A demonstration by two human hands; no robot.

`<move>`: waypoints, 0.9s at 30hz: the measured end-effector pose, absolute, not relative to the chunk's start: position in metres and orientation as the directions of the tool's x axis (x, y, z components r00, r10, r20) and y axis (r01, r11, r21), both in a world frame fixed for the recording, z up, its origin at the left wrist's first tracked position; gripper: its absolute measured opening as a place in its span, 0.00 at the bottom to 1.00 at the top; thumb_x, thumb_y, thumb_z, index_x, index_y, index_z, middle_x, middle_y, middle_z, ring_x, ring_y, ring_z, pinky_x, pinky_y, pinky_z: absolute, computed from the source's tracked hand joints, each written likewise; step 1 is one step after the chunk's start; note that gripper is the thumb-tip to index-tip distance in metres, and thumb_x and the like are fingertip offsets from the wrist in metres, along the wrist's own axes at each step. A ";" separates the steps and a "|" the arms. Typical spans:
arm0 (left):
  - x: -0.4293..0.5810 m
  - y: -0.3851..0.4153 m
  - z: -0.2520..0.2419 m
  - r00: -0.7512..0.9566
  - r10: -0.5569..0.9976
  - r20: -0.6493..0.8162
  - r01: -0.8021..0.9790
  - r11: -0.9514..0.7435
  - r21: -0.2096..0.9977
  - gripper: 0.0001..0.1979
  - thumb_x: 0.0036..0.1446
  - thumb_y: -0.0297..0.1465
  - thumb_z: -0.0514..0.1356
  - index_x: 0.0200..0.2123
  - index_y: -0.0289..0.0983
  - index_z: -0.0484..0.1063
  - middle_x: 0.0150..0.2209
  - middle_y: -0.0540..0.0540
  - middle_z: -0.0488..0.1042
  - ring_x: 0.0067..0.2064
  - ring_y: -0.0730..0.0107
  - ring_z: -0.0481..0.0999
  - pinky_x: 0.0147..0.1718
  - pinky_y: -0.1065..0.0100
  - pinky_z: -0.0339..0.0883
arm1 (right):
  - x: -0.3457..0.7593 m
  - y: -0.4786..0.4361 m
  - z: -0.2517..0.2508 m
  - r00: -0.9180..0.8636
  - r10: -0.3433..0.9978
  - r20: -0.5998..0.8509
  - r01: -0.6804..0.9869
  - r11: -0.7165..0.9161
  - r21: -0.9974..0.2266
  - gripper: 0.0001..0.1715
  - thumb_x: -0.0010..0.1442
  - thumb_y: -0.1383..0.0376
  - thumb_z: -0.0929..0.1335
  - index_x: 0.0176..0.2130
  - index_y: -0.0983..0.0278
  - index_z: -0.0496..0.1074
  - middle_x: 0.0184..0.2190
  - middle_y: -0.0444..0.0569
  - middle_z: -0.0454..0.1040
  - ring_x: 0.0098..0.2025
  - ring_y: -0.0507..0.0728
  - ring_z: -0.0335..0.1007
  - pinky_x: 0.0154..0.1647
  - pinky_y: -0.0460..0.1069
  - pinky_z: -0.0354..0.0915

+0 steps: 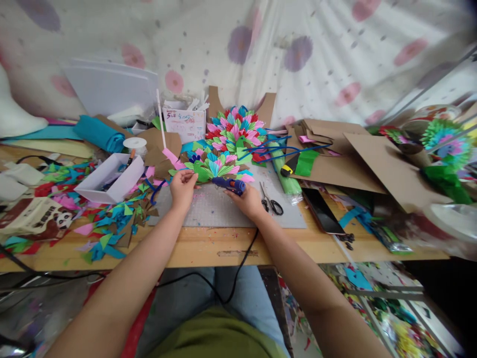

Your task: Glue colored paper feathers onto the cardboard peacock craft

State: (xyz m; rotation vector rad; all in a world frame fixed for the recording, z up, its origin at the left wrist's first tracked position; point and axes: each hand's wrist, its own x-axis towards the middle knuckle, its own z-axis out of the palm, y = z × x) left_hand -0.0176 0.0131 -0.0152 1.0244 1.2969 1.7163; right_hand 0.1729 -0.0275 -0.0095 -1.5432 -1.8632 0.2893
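A fan of folded paper petals (231, 139) in pink, green, blue and red lies on a grey cutting mat (223, 209) at the table's middle. My left hand (182, 188) is closed, pinching a green paper petal (201, 174) at the fan's lower edge. My right hand (248, 199) grips a blue glue gun (229, 184), its nozzle pointing left toward that petal. The gun's black cord (238, 271) drops over the table's front edge to my lap.
Scissors (271, 201) lie right of my right hand, a dark phone (322, 211) further right. Loose paper pieces (108, 223) and a white box (112, 178) sit at the left. Cardboard sheets (372, 159) cover the right side. A green roll (285, 174) lies beside the fan.
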 end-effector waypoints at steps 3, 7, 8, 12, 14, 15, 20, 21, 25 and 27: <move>-0.018 0.014 -0.016 -0.400 0.900 0.172 -0.075 -0.220 0.973 0.11 0.42 0.32 0.64 0.29 0.38 0.67 0.27 0.50 0.72 0.28 0.72 0.72 0.19 0.71 0.67 | 0.173 -0.028 -0.010 -0.093 0.925 0.368 0.767 0.302 -0.566 0.21 0.53 0.50 0.68 0.39 0.62 0.74 0.34 0.51 0.77 0.36 0.60 0.74 0.35 0.50 0.65; -0.017 0.013 -0.015 -0.397 0.903 0.163 -0.101 -0.219 0.971 0.10 0.41 0.31 0.64 0.29 0.38 0.67 0.26 0.50 0.71 0.27 0.72 0.72 0.19 0.72 0.67 | 0.172 -0.028 -0.009 -0.070 0.926 0.371 0.781 0.282 -0.557 0.19 0.53 0.51 0.68 0.39 0.62 0.74 0.33 0.51 0.77 0.36 0.60 0.73 0.35 0.50 0.65; -0.017 0.013 -0.015 -0.396 0.905 0.158 -0.110 -0.218 0.970 0.10 0.41 0.31 0.64 0.29 0.38 0.67 0.26 0.50 0.71 0.27 0.72 0.72 0.19 0.72 0.67 | 0.172 -0.028 -0.009 -0.069 0.927 0.369 0.784 0.279 -0.554 0.19 0.53 0.51 0.68 0.39 0.62 0.74 0.33 0.51 0.77 0.36 0.60 0.73 0.35 0.50 0.65; -0.016 0.012 -0.013 -0.409 0.902 0.136 -0.139 -0.209 0.968 0.10 0.40 0.29 0.64 0.28 0.38 0.67 0.26 0.51 0.71 0.27 0.73 0.71 0.19 0.72 0.67 | 0.171 -0.028 -0.009 -0.111 0.924 0.366 0.785 0.308 -0.538 0.20 0.53 0.50 0.68 0.38 0.62 0.74 0.35 0.52 0.77 0.38 0.60 0.73 0.36 0.50 0.65; -0.016 0.012 -0.012 -0.413 0.902 0.129 -0.143 -0.204 0.968 0.10 0.40 0.29 0.64 0.28 0.38 0.67 0.25 0.51 0.70 0.27 0.73 0.71 0.19 0.72 0.67 | 0.172 -0.028 -0.010 -0.103 0.922 0.373 0.781 0.307 -0.544 0.20 0.54 0.50 0.68 0.38 0.62 0.74 0.34 0.51 0.77 0.38 0.60 0.73 0.36 0.50 0.65; -0.016 0.012 -0.012 -0.411 0.903 0.128 -0.142 -0.202 0.969 0.10 0.40 0.30 0.64 0.28 0.38 0.67 0.25 0.51 0.70 0.27 0.73 0.71 0.19 0.72 0.67 | 0.173 -0.028 -0.010 -0.089 0.923 0.375 0.779 0.299 -0.551 0.20 0.54 0.50 0.67 0.39 0.62 0.74 0.34 0.51 0.77 0.38 0.60 0.73 0.36 0.50 0.65; -0.016 0.012 -0.013 -0.413 0.901 0.129 -0.145 -0.205 0.968 0.11 0.40 0.31 0.65 0.28 0.38 0.67 0.26 0.51 0.71 0.27 0.72 0.71 0.20 0.71 0.66 | 0.174 -0.028 -0.010 -0.082 0.923 0.376 0.773 0.297 -0.560 0.21 0.54 0.51 0.68 0.39 0.63 0.74 0.34 0.52 0.77 0.37 0.60 0.73 0.36 0.50 0.65; -0.016 0.012 -0.013 -0.414 0.901 0.129 -0.150 -0.207 0.967 0.11 0.39 0.31 0.65 0.28 0.38 0.67 0.26 0.51 0.70 0.27 0.72 0.71 0.20 0.72 0.67 | 0.174 -0.028 -0.010 -0.097 0.921 0.377 0.773 0.308 -0.554 0.21 0.54 0.50 0.68 0.39 0.63 0.74 0.34 0.52 0.77 0.37 0.60 0.73 0.36 0.50 0.65; -0.016 0.012 -0.013 -0.413 0.903 0.120 -0.183 -0.211 0.960 0.11 0.38 0.30 0.65 0.28 0.37 0.67 0.25 0.51 0.70 0.27 0.73 0.70 0.20 0.72 0.67 | 0.173 -0.028 -0.010 -0.098 0.917 0.386 0.786 0.309 -0.536 0.22 0.54 0.50 0.67 0.39 0.63 0.74 0.34 0.52 0.77 0.37 0.60 0.73 0.36 0.49 0.64; -0.016 0.011 -0.012 -0.414 0.902 0.118 -0.196 -0.216 0.957 0.11 0.38 0.29 0.65 0.28 0.37 0.67 0.25 0.51 0.70 0.27 0.73 0.70 0.19 0.72 0.67 | 0.174 -0.028 -0.011 -0.079 0.918 0.388 0.794 0.294 -0.532 0.21 0.54 0.50 0.67 0.39 0.63 0.74 0.34 0.51 0.77 0.37 0.59 0.73 0.36 0.49 0.64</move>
